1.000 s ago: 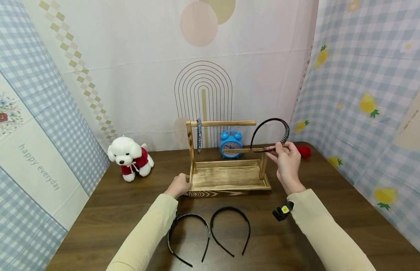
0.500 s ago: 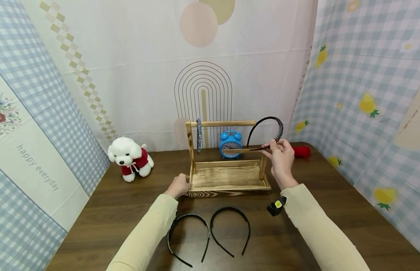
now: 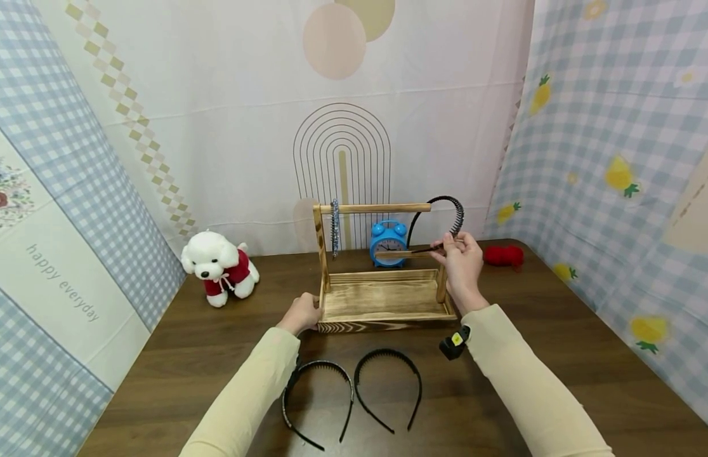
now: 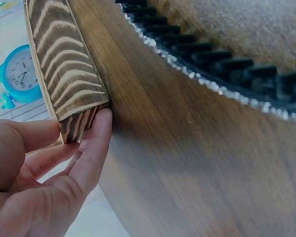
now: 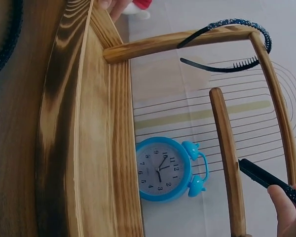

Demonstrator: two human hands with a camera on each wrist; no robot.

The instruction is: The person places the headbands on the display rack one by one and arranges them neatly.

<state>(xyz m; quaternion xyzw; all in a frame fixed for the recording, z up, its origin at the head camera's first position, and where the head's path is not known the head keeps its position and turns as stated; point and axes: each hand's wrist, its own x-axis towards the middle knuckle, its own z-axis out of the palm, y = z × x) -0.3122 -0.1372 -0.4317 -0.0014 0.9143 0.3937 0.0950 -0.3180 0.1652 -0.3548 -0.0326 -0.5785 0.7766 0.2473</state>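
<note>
Black headband (image 3: 460, 216), pinched in the right hand (image 3: 464, 260), arches at the right end of the wooden rack (image 3: 388, 326), whose near left corner the left hand (image 3: 302, 313) grips.

Soft, even light fills the head view, its wide lens splaying the checked curtains (image 3: 605, 114) outward. In the left wrist view, a diffuse shadow darkens the table (image 4: 197, 182) beside the wooden rack (image 4: 69, 64), while the near glittery headband (image 4: 207, 74) blurs. The right wrist view dims leftward.
</note>
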